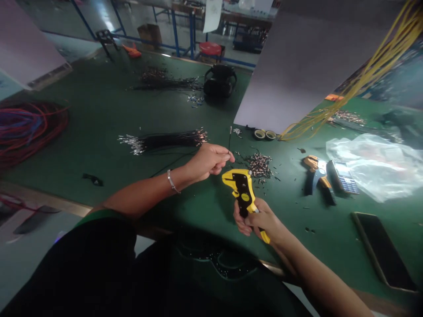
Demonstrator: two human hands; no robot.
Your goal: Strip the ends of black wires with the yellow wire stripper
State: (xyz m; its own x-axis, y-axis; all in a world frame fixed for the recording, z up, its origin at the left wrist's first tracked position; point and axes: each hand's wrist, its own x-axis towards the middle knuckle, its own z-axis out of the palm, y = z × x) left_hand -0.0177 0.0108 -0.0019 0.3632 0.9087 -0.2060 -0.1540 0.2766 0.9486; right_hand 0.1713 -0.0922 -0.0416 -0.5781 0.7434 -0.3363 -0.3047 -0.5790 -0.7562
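Note:
Between the thumb and fingers of my left hand is a thin black wire, its end pointing up and away from me. My right hand is wrapped round the handles of a yellow and black wire stripper. The tool's head lies just below my left fingertips, apart from the wire. A bundle of black wires with bare metal ends rests on the table beyond my left wrist. Close to the tool's head is a heap of short cut-off ends.
At the right lie an orange and blue hand tool, a keypad phone, a plastic bag and a smartphone. Two tape rolls sit by a pale panel. Red and blue wire coils are at the left.

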